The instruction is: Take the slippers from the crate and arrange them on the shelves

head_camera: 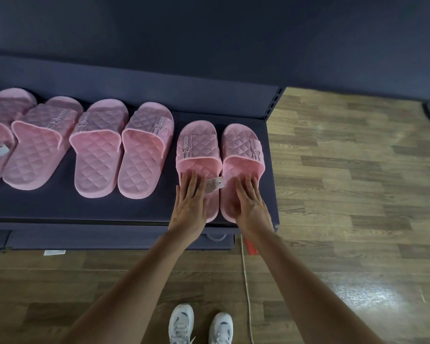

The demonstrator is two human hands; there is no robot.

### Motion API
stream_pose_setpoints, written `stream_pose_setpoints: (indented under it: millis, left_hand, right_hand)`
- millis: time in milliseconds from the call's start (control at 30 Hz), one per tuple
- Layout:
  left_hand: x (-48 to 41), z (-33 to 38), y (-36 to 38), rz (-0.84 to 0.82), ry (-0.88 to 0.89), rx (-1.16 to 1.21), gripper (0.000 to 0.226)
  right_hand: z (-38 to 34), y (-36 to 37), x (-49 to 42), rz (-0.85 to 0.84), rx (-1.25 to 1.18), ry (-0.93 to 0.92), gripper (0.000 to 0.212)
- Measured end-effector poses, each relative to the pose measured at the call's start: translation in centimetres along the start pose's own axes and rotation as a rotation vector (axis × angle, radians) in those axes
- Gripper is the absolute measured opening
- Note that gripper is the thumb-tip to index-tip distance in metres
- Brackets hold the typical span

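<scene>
Several pink quilted slippers lie in a row on a dark blue shelf [90, 207]. The rightmost pair sits at the shelf's right end. My left hand [190, 202] rests flat, fingers apart, on the heel of that pair's left slipper [196, 150]. My right hand [251, 204] lies flat on the heel of the right slipper [242, 150]. A white paper tag [215, 183] lies between the two hands. Another pair [124, 150] lies to the left, and further slippers [39, 145] run off the left edge. No crate is in view.
The shelf's right edge and its slotted upright [273, 105] end just beside the rightmost slipper. A lower shelf [109, 238] sticks out beneath. Wooden floor [358, 182] spreads to the right and front. A thin cord [246, 281] runs along it, near my white shoes [200, 324].
</scene>
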State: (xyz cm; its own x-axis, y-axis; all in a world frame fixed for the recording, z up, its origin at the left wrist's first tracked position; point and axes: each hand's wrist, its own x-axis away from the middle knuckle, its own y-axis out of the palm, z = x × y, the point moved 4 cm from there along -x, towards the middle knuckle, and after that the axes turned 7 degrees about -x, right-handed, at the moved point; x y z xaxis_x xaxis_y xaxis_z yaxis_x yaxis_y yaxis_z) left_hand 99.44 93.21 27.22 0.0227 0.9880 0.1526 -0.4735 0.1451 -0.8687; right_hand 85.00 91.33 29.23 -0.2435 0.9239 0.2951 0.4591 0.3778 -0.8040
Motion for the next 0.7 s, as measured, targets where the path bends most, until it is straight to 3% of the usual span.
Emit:
stream_pose_setpoints:
  millis: [700]
  left_hand:
    - [-5.3, 0.2, -1.8, -0.030, -0.022, -0.037, 0.054]
  right_hand:
    - [-0.3, -1.5, -5.3, 0.020, 0.013, 0.036, 0.061]
